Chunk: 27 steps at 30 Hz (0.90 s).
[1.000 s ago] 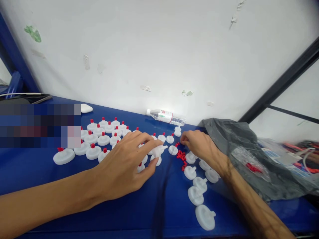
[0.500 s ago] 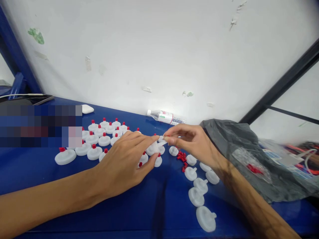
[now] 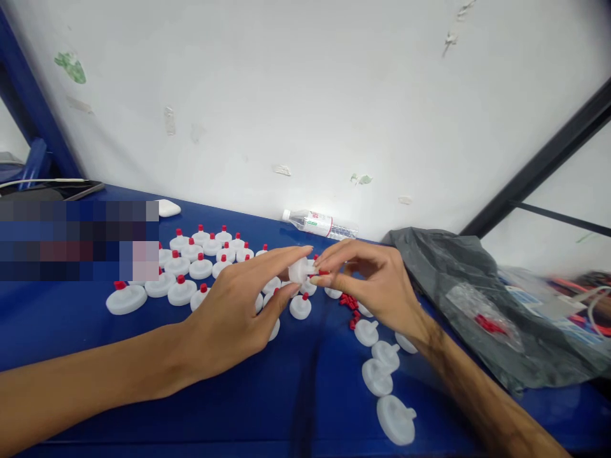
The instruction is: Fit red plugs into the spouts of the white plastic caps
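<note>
My left hand point(image 3: 238, 312) is raised over the blue table point(image 3: 143, 381) and pinches a white round disc part point(image 3: 299, 270) between thumb and fingers. My right hand point(image 3: 377, 286) meets it from the right, its fingertips pinching a small red cap point(image 3: 323, 272) against the disc's nozzle. Several white discs with red caps point(image 3: 200, 257) lie to the left. Bare white discs point(image 3: 382, 369) lie in a row below my right wrist. A small heap of loose red caps point(image 3: 350, 304) lies just under my right hand.
A plastic water bottle point(image 3: 317, 224) lies against the white wall at the back. A grey plastic bag point(image 3: 477, 299) with a clear pouch of red caps point(image 3: 487, 323) covers the table's right side. A white oval object point(image 3: 168, 208) sits at the back left.
My right hand left the heap of red caps and rose to meet my left hand. My left hand lifted a white disc off the table, and both now hold it together.
</note>
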Motion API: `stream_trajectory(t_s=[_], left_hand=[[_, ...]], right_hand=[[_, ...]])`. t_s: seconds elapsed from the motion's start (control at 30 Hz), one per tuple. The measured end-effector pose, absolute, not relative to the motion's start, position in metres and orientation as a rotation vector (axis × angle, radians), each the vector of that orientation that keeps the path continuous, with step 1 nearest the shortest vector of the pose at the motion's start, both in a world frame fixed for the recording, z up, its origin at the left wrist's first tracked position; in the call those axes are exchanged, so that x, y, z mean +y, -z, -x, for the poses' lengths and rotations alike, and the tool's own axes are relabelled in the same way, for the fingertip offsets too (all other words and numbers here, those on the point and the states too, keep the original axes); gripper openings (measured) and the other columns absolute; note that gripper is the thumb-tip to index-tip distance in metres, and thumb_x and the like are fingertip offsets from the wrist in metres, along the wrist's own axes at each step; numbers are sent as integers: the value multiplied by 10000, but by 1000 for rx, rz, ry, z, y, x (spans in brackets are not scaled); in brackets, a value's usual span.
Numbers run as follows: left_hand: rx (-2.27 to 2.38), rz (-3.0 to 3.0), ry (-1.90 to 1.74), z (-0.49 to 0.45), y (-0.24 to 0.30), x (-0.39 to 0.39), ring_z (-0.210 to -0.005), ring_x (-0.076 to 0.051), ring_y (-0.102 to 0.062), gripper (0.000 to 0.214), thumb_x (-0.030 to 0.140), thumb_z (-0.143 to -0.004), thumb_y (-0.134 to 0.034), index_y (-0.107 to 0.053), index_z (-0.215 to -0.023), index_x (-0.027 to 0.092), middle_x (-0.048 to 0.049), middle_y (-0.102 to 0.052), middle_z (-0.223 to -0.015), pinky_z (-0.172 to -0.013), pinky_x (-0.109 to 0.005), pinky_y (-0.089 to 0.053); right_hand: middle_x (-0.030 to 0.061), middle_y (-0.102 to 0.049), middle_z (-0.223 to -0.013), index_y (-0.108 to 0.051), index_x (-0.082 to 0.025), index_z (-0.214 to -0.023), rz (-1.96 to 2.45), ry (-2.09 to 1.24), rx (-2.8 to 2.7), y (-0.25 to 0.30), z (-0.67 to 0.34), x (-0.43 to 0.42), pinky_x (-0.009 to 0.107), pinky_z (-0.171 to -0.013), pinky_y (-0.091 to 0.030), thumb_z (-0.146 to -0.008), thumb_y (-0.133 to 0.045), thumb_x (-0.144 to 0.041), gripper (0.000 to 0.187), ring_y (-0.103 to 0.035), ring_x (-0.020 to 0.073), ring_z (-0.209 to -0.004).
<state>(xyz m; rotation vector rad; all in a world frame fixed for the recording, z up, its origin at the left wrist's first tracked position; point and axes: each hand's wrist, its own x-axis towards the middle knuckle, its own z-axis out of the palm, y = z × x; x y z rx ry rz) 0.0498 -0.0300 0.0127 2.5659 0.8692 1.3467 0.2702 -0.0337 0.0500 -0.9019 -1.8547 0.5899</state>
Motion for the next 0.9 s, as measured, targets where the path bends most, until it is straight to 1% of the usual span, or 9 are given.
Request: stream_trajectory(t_s=[0.1, 0.2, 0.33, 0.43, 0.53, 0.63, 0.77, 0.83, 0.9], left_hand=[[916, -2389, -1293, -49, -16, -35, -1104, -255, -721, 398, 345, -1016, -545, -577, -1408, 281, -47, -749, -1223, -957, -435, -617], [940, -2273, -1190, -50, -18, -38, -1024, -237, -733, 413, 396, -989, -593, -593, -1394, 309, -15, -755, -1187, -871, -384, -633], [904, -2260, -1183, -54, -19, -35, -859, -188, -732, 391, 327, -927, -643, -643, -1317, 303, 28, -773, -1036, -785, -329, -624], [852, -2253, -1186, -55, -17, -32, -755, -149, -713, 377, 223, -863, -667, -678, -1231, 304, 65, -762, -910, -714, -278, -609], [850, -2210, -1163, -54, -16, -32, -768, -151, -712, 415, 160, -797, -676, -703, -1186, 303, 67, -760, -920, -692, -264, -599], [879, -2176, -1126, -53, -19, -33, -751, -171, -699, 385, 168, -769, -688, -732, -1135, 279, 51, -753, -888, -687, -290, -601], [875, -2205, -1071, -53, -26, -36, -721, -172, -676, 299, 154, -776, -661, -756, -1045, 244, 37, -736, -826, -645, -287, -578], [865, -2230, -1082, -53, -28, -35, -707, -163, -674, 281, 152, -784, -664, -751, -1036, 242, 40, -734, -813, -638, -279, -569], [855, -2252, -1122, -52, -27, -34, -708, -156, -688, 240, 201, -835, -674, -741, -1059, 253, 42, -748, -830, -650, -277, -568]], right_hand=[[12, -765, -877, -780, -247, -829, 831, -350, -1935, -48, -265, -39, 243, -542, -496, -843, -832, -244, 54, -693, 138, -751], [19, -749, -926, -771, -240, -896, 732, -224, -2060, -44, -264, -42, 234, -557, -516, -893, -775, -199, 42, -685, 132, -763], [25, -741, -936, -742, -241, -951, 653, -138, -2177, -37, -265, -41, 269, -705, -588, -950, -692, -161, 94, -707, 149, -831], [20, -758, -953, -728, -247, -972, 632, -93, -2235, -33, -265, -40, 268, -780, -587, -968, -654, -133, 137, -718, 140, -855], [17, -767, -966, -726, -246, -1012, 604, -35, -2287, -30, -266, -40, 228, -734, -566, -988, -612, -120, 171, -725, 122, -854], [17, -769, -968, -732, -260, -1055, 596, 14, -2312, -28, -267, -42, 215, -679, -544, -1002, -598, -141, 187, -728, 117, -835], [28, -765, -967, -746, -261, -1081, 600, 14, -2341, -29, -269, -43, 223, -657, -543, -1018, -582, -176, 196, -724, 122, -786], [32, -770, -977, -748, -257, -1069, 624, 13, -2353, -31, -269, -45, 227, -653, -546, -1024, -567, -175, 204, -723, 127, -777], [30, -778, -983, -746, -260, -1041, 639, 19, -2312, -37, -269, -46, 240, -677, -559, -1019, -578, -175, 190, -730, 139, -814]])
